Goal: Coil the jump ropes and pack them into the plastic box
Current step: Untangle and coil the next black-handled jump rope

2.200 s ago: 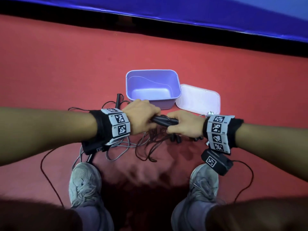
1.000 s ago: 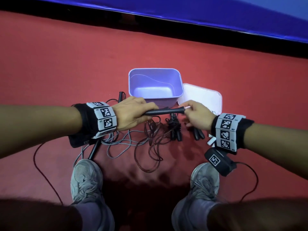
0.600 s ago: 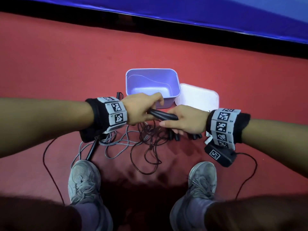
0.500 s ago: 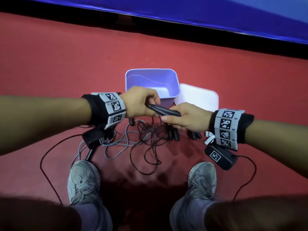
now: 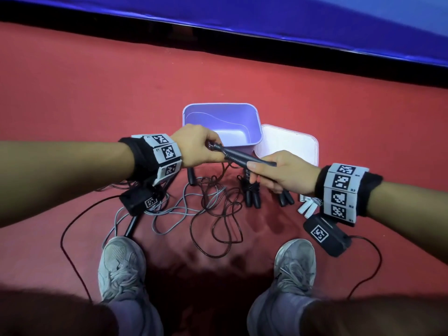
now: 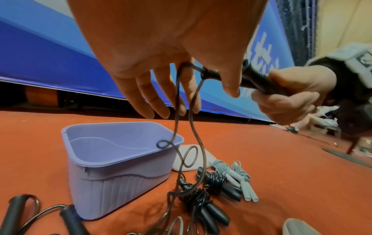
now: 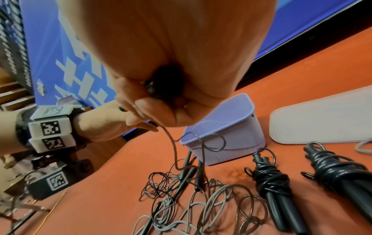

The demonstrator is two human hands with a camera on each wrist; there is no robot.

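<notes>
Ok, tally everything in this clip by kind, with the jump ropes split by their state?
Coiled rope bundles on floor: 3
Black rope held up: 1
Loose grey rope: 1
Plastic box: 1
Lid: 1
Total: 7

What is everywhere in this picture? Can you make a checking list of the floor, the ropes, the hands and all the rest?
Surface: red carpet floor.
Job's things: empty purple plastic box; lid beside it; three coiled ropes; black handles held.
Clutter: loose rope tangle.
Grippers: left hand pinches the cord; right hand grips the handles.
Cables: wrist camera wire.
Surroundings: blue banner; grey shoes.
</notes>
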